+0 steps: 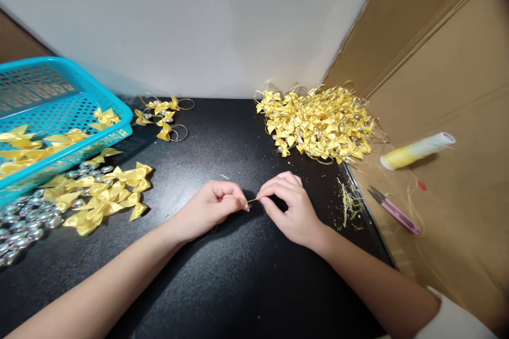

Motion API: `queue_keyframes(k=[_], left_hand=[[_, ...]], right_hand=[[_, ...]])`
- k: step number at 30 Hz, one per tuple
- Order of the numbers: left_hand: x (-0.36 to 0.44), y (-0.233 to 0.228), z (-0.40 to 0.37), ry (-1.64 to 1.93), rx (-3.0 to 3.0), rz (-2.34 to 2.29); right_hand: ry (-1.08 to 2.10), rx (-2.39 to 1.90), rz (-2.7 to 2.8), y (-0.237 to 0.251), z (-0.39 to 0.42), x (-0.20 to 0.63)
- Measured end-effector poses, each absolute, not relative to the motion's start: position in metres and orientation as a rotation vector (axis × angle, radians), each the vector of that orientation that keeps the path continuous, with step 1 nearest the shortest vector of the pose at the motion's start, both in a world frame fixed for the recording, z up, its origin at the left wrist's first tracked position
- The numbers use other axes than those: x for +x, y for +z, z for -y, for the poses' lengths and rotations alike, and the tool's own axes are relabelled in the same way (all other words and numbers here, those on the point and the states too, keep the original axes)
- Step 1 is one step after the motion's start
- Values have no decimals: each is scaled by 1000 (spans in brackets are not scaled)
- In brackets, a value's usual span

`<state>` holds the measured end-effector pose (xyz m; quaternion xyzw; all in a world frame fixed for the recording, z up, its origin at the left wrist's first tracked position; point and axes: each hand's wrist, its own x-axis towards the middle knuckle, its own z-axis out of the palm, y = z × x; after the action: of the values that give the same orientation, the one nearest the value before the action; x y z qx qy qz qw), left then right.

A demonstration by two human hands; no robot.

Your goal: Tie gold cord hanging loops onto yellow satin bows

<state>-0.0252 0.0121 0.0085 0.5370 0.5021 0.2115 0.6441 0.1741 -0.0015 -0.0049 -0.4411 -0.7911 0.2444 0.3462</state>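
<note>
Between my two hands runs a short stretch of thin gold cord (252,201), just above the black table. My left hand (217,204) pinches one side of it between thumb and forefinger. The other side is pinched by the thumb and forefinger of my right hand (290,206). Most of the cord is hidden by my fingers, and a bit of it seems to show below my left hand. To the left lie loose yellow ribbon bows (105,196) beside a heap of shiny silver beads (27,225).
A blue plastic basket (127,114) holds more bows. Several bow-and-bead loops (165,116) lie behind it. A large pile of finished-looking loops (318,124) sits at back right. Cord scraps (350,201), pink-handled thread snips (400,214) and a cardboard tube (417,151) are rightward.
</note>
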Motion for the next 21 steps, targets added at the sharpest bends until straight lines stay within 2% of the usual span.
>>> queue_keyframes(k=[8,15,18,21], left_hand=[[-25,9,-11,471,1260,-1141],[-20,14,-8,399,1265,-1066],[-11,15,-7,364,1221,-951],[5,16,-7,300,1117,-826]], right_hand=[[339,-1201,2176,8,-9,193],[198,-1301,2073,56,-12,234],[35,-1484,1928,57,7,279],[-223,-1788,1896,37,33,332]])
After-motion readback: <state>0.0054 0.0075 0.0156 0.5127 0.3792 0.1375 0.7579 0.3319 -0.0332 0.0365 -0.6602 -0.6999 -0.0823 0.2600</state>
